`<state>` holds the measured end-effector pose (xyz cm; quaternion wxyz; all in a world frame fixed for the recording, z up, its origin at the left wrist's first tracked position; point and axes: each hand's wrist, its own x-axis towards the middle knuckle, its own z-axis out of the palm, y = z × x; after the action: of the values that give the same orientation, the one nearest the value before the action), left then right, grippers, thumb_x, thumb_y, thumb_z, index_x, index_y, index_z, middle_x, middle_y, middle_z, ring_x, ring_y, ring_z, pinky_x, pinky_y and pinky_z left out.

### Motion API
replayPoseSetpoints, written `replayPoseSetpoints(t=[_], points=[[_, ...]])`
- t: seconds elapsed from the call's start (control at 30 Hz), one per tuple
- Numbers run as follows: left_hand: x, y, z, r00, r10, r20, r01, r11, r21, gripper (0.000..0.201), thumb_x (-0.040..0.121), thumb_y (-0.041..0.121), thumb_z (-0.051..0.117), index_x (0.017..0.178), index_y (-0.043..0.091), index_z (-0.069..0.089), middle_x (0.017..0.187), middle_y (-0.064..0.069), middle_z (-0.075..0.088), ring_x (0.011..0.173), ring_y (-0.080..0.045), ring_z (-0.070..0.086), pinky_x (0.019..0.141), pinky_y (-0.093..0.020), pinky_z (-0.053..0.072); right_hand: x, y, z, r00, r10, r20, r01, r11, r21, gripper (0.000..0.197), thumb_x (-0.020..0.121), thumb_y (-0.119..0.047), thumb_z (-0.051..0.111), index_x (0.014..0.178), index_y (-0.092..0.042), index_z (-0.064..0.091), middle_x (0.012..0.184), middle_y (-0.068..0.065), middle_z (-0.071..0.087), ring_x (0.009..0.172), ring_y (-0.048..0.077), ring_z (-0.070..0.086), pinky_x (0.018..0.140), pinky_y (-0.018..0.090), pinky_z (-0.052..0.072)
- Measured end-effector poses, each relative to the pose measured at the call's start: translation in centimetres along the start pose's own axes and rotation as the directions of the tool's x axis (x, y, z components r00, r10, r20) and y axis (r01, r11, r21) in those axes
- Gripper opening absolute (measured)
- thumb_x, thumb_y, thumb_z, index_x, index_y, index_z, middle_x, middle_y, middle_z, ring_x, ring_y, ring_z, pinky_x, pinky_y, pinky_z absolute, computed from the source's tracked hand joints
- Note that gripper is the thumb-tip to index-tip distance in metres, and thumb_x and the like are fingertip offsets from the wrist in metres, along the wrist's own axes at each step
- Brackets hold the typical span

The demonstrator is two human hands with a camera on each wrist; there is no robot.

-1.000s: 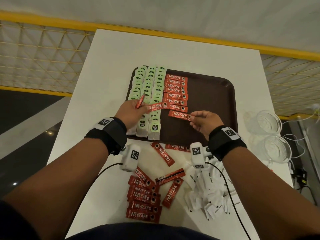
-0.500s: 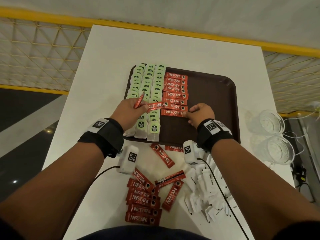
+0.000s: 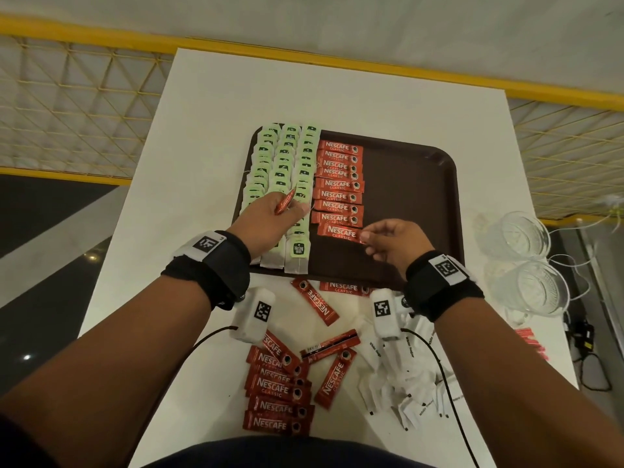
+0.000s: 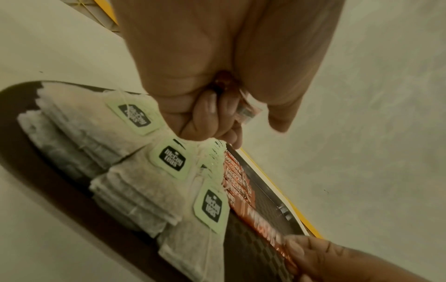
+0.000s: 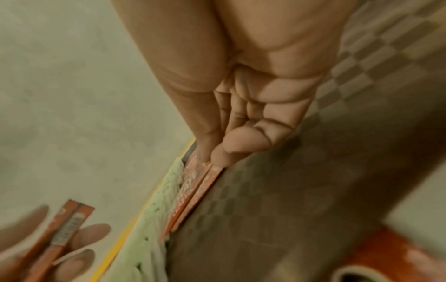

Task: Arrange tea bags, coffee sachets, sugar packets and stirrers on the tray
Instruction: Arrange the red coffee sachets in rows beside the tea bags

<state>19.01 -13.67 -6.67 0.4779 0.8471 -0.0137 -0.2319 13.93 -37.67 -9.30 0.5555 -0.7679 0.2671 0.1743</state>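
Perhaps café: sachet-laden tray (image 3: 422,204), glasses (image 3: 526,261)

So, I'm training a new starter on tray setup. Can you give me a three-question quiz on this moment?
1. True or false: the tea bags lie left of the coffee sachets on the tray.
2. What does the left hand hold? A) spare sachet B) stirrer C) sugar packet
3. Where are the white sugar packets?

Key: 1 true; 2 A; 3 on the table, off the tray.
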Motion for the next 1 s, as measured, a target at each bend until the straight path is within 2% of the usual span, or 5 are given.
replayPoseSetpoints(t=[0.13,0.4,0.57,0.8,1.0], points=[[0.1,-0.4,-0.5,0.991,-0.126,0.052,0.135,0.967,-0.218,0.047,0.1,0.039,0.03,0.099,0.016,0.071,0.088,-0.003,0.05,0.059,-0.012,0.035,0.055,-0.028,0.033,1.1,0.3,0.5,0.995,0.06,-0.076,-0.071,0.986,-0.152,0.015,0.084,-0.021,0.076,0.094,-0.015,0.066,0.087,0.004,0.072,0.07,0.01,0.066,0.067,0.025,0.057],[-0.8,-1.0,-0.6,0.997,-0.009,0.075,0.007,1.0,0.028,0.029,0.1,0.029,0.042,0.092,0.007,0.059,0.087,-0.013,0.057,0.077,-0.022,0.048,0.072,-0.042,0.044,2.6,-0.9,2.0,0.985,0.044,-0.166,-0.099,0.935,-0.34,0.029,0.081,-0.034,0.077,0.094,-0.015,0.061,0.08,0.001,0.069,0.062,0.012,0.064,0.065,0.031,0.056],[-1.7,-0.8,-0.5,0.989,0.066,0.134,-0.079,0.993,0.09,0.02,0.099,0.034,0.052,0.104,0.018,0.063,0.08,0.0,0.057,0.069,-0.011,0.048,0.066,-0.027,0.045,2.1,-1.2,1.9,0.974,-0.073,-0.214,-0.015,0.923,-0.385,0.032,0.082,-0.046,0.072,0.092,-0.019,0.058,0.087,-0.001,0.067,0.075,0.015,0.065,0.071,0.034,0.056],[-1.9,-0.2,0.3,0.972,0.12,0.2,-0.147,0.981,0.128,0.014,0.096,0.032,0.059,0.107,0.025,0.065,0.092,0.007,0.066,0.081,-0.002,0.058,0.07,-0.021,0.042,-1.5,-4.5,2.9,0.935,-0.257,0.243,0.307,0.931,-0.198,0.018,0.09,-0.031,0.068,0.1,-0.017,0.068,0.086,0.002,0.069,0.069,0.008,0.063,0.065,0.02,0.053],[-1.9,0.4,0.2,0.959,0.112,0.26,-0.128,0.991,0.049,0.014,0.092,0.03,0.066,0.105,0.025,0.067,0.094,0.004,0.068,0.081,-0.009,0.063,0.072,-0.023,0.051,-2.0,-4.1,2.5,0.934,-0.264,0.239,0.272,0.962,0.001,0.005,0.089,-0.016,0.069,0.093,-0.013,0.068,0.077,0.0,0.068,0.065,0.007,0.062,0.063,0.021,0.052]])
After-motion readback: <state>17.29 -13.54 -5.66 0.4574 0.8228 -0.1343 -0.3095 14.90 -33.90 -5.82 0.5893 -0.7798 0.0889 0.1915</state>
